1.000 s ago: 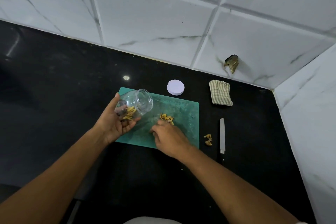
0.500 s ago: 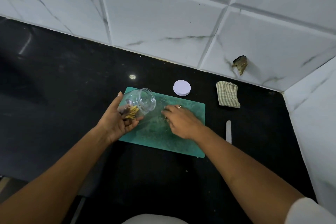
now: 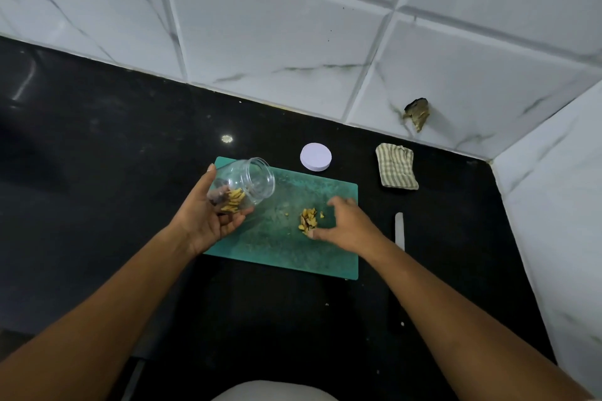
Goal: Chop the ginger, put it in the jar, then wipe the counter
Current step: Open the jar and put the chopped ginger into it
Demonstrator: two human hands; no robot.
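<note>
Jarring chopped ginger [image 3: 308, 221]: one heap on the cutting board [image 3: 325, 257], more inside the tilted jar [image 3: 252, 181] gripped by left hand [image 3: 208, 221] fingers at far left. Right hand [image 3: 345, 225] fingers loose just right of the heap, grasping nothing. Calls next, probably, for scooping that heap into the jar mouth.

Left hand [image 3: 208, 220], right hand [image 3: 350, 228], forearms [image 3: 107, 312] bare — pale garment [image 3: 273, 391] at bottom edge.
</note>
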